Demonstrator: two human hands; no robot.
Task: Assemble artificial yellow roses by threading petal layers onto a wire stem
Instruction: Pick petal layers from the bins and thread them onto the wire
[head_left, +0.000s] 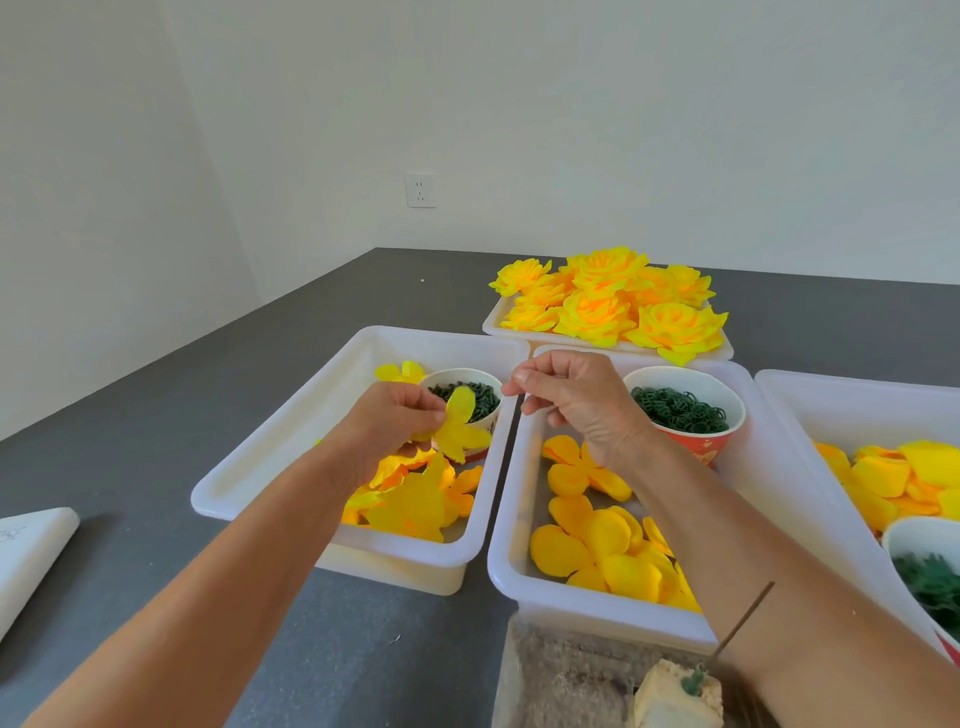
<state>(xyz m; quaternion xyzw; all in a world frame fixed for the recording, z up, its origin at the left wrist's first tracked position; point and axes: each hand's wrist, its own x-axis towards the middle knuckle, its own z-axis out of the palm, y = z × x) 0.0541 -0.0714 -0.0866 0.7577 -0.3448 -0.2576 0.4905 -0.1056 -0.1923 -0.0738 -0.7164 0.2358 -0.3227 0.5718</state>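
My left hand (392, 418) pinches a yellow petal layer (460, 426) above the left white tray (270, 447), just in front of a paper cup of green rings (480, 397). My right hand (582, 402) hovers over the middle tray (511, 519) with thumb and forefinger pressed together near the petal; I see nothing between the fingertips. Loose yellow petal layers lie in the left tray (415, 506) and the middle tray (597, 540). A thin wire stem (748, 618) stands tilted in a foam block (675, 699) at the bottom, beside my right forearm.
Finished yellow roses (608, 304) fill a white tray at the back. A second cup of green rings (680, 410) stands in the middle tray. A right tray (784, 395) holds more petals (893, 483) and a cup of green parts (927, 577). A white flat object (31, 545) lies at the left.
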